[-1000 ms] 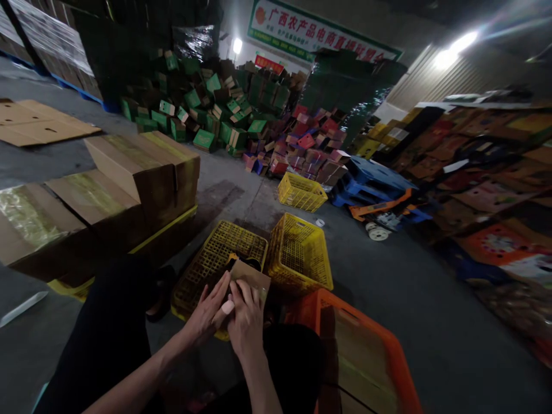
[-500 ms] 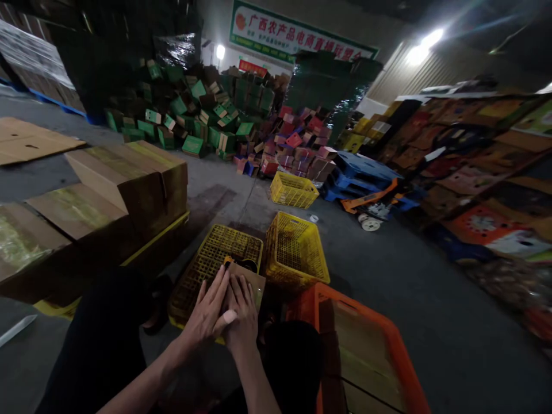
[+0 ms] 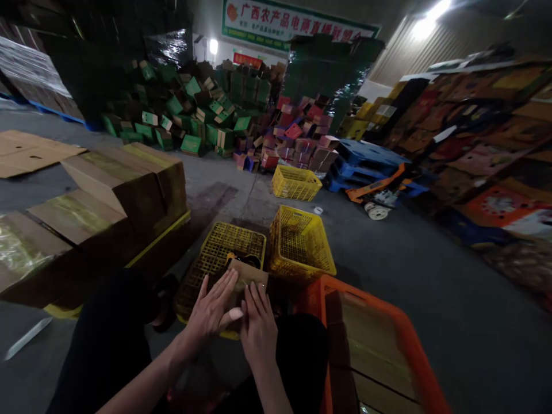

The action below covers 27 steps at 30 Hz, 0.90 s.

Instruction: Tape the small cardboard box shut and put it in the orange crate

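A small brown cardboard box [image 3: 249, 273] sits in front of me on an upturned yellow plastic crate [image 3: 233, 238]. My left hand [image 3: 212, 306] lies flat on its left side, fingers stretched out and the thumb pointing right. On the right side of the box rests my right hand [image 3: 260, 322], also with straight fingers, just apart from the left. Behind the box a yellow-and-black tool [image 3: 252, 260] lies on the crate, partly hidden; it looks like a tape dispenser.
Right of my knee stands an orange crate [image 3: 409, 322] holding cardboard boxes. Taped cartons [image 3: 125, 178] rest on my left. Beyond are a yellow crate [image 3: 302, 241], another yellow crate [image 3: 295, 183], a pallet jack [image 3: 377, 192], blue pallets [image 3: 366, 158] and heaps of green boxes [image 3: 192, 144].
My hands were together, overlapping on the box. The right hand has slid right and toward me, so the two are now apart and more of the box top shows.
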Tool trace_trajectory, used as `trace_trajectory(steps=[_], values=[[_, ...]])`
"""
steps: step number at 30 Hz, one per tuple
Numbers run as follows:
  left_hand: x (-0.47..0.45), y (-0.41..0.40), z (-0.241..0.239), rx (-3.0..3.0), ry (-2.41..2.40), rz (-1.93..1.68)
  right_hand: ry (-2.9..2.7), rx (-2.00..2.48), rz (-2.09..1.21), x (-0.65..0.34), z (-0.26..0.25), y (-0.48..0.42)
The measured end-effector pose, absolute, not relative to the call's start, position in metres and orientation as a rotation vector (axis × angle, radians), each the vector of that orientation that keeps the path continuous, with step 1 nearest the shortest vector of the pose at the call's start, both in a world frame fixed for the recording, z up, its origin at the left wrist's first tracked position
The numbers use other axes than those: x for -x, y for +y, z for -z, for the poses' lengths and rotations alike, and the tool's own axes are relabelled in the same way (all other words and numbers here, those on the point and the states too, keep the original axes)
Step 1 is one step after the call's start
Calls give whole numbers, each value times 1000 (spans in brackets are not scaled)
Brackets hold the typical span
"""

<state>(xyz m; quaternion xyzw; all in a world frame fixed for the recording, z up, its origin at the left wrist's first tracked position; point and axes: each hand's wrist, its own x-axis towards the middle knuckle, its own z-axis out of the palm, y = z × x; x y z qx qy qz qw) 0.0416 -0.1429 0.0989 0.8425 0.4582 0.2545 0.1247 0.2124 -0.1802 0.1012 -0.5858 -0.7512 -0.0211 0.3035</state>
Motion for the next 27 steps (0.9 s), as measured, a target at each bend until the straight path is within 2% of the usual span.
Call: trace_trajectory(steps=[4, 8, 15, 27], values=[[-43, -145, -103, -2511, 1371, -747, -1749, 1646, -123, -214, -93, -191], [-42, -147, -105, -2553, 1410, -742, -1401, 1670, -457, -212, -85, -192], [-58, -146, -113, -2659, 1375, -685, -958, 1418, -924, -220, -73, -174], [-64, -141, -97, -2730, 1215, -674, -823, 1380, -991, -213, -73, -162]])
